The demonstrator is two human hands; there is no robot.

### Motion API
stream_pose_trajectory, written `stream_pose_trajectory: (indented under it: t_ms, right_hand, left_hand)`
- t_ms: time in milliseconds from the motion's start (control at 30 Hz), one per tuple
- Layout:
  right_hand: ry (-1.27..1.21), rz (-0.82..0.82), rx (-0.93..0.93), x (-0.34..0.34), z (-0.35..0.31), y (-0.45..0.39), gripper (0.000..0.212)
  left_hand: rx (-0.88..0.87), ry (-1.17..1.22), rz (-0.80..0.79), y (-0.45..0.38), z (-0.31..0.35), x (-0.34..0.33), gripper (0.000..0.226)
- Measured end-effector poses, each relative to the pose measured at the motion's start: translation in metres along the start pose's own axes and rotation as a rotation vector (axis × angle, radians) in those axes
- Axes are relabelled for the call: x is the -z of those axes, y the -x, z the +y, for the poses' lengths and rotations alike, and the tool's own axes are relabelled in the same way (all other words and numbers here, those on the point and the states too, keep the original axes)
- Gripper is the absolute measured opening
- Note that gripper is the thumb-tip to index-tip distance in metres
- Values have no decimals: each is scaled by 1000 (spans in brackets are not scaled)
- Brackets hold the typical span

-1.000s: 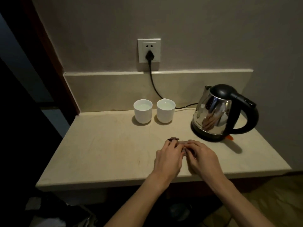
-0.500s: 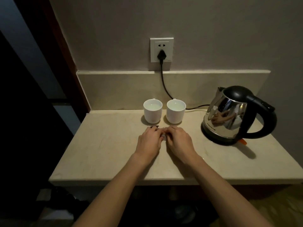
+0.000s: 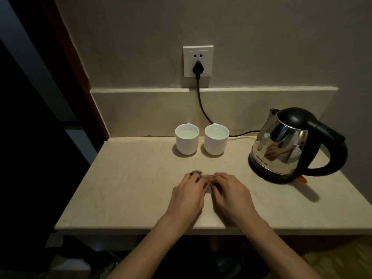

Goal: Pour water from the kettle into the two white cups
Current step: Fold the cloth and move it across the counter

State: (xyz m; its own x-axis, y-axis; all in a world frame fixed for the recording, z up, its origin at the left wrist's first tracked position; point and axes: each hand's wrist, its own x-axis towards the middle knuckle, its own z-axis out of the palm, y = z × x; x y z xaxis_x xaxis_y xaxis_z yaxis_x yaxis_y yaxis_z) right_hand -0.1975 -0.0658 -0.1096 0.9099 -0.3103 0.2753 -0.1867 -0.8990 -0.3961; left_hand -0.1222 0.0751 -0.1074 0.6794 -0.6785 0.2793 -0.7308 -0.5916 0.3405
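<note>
Two white cups stand side by side at the back of the beige counter, the left cup and the right cup, both with water in them. The steel kettle with a black lid and handle sits on its base at the right, spout toward the cups. My left hand and my right hand lie palm down on the counter in front of the cups, fingertips touching each other, holding nothing. Neither hand touches the cups or the kettle.
A black cord runs from the wall socket down behind the cups to the kettle base. An orange switch sticks out under the kettle handle. The counter ends at a dark gap on the left.
Both hands moved together from near the kettle to in front of the cups, then drew back a little toward the front edge. Cups and kettle stayed put.
</note>
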Motion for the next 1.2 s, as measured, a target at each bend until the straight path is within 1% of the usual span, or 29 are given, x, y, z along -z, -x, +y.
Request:
stream_pose_trajectory:
  t_ms: [167,300,500,600,700,800,900,1067,1200]
  right_hand:
    - [-10,14,-65,-7,18,-55,24]
    - [-36,8,-78,-9,20,-58,24]
    - [-75,25,-45,9,27,-3,28]
    - [-74,43,-74,22,32,36,28]
    - [-69,20,-106,35,38,73,29]
    - [-72,13,-145,39,42,86,30]
    - [-39,38,-144,34,48,69,31]
    - [29,74,-109,28,61,6,27]
    - [39,62,-119,20,67,-35,20]
  left_hand:
    - [21,18,0,-59,-13,-14,28]
    - [33,23,9,-65,-16,-17,28]
    - [-33,36,28,-20,15,-13,28]
    - [-51,73,21,5,39,-13,25]
    - [-90,71,0,29,65,-14,23]
    - [-85,50,-40,39,77,-17,25]
    - [-79,49,-44,19,75,-21,28]
    - [-72,62,-21,-38,60,-33,33]
    - [13,106,-38,-76,50,-39,30]
